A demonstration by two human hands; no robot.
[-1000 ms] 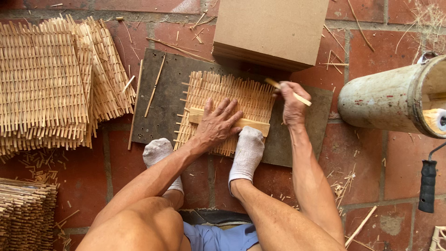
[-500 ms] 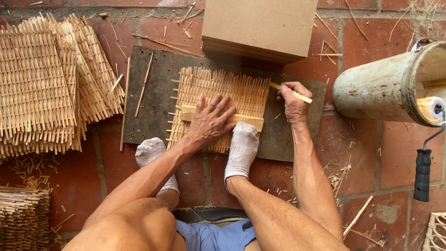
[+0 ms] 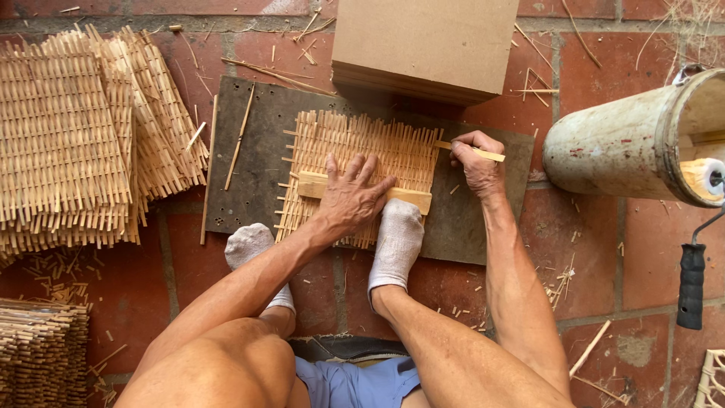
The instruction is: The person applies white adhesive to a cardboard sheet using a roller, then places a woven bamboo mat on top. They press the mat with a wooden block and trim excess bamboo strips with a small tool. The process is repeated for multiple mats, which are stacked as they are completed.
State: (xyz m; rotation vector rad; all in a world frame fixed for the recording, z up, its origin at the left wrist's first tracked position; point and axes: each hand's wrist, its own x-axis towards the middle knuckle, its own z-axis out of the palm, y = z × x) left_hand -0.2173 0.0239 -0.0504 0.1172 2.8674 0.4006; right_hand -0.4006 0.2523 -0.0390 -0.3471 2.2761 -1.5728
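A small woven bamboo mat (image 3: 355, 162) lies on a dark board (image 3: 249, 174) on the brick floor. My left hand (image 3: 351, 198) presses flat on a pale wooden block (image 3: 411, 198) lying across the mat. My right hand (image 3: 477, 162) holds a thin bamboo strip (image 3: 483, 153) at the mat's right edge. My feet in white socks rest at the board's near edge, the right one (image 3: 396, 242) on the mat's lower corner, the left one (image 3: 249, 245) beside it.
Stacks of finished woven mats (image 3: 75, 136) lie at left, more at lower left (image 3: 38, 355). A cardboard-coloured box (image 3: 427, 45) sits beyond the board. A tipped bucket (image 3: 634, 143) and a black roller handle (image 3: 691, 283) lie at right. Loose bamboo sticks (image 3: 240, 140) scatter around.
The view has shifted slightly. My hands stay in nearly the same places on the block and the strip.
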